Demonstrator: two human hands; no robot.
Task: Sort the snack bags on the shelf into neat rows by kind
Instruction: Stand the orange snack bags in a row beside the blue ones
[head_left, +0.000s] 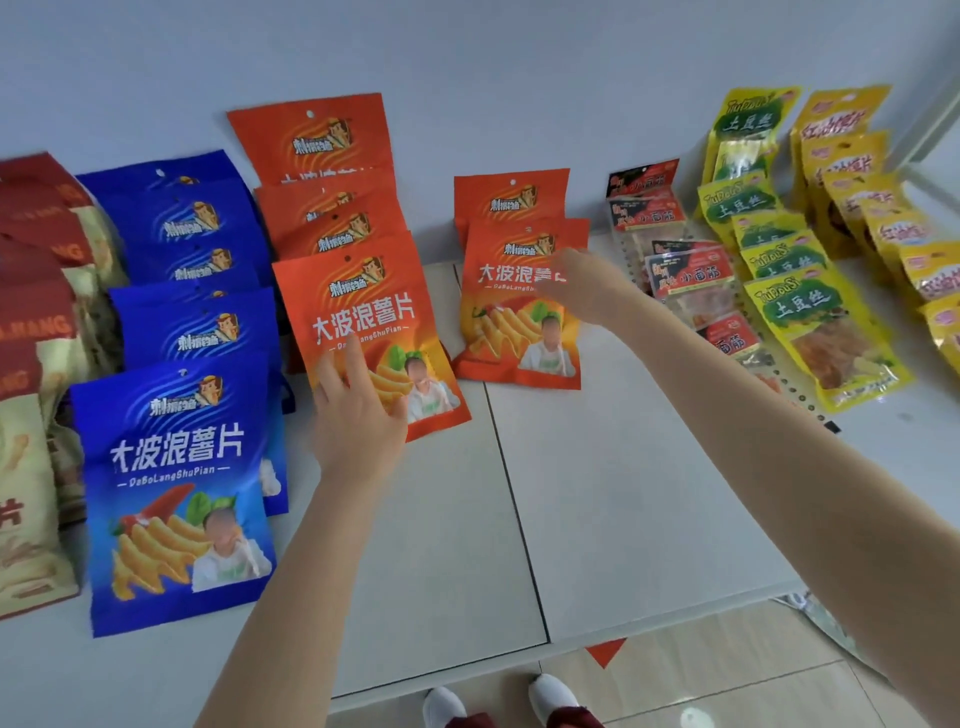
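Stray glossy orange crisp bags belong in the orange row.
Left grip lies spread on that row; right grip is blurred, closure unclear; lifting the strays likely comes next.

A plain pale grey-blue wall fills the top; beige tiled floor shows below.

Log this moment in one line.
left hand: flat on front orange bag | right hand: on separate orange bag, grip unclear
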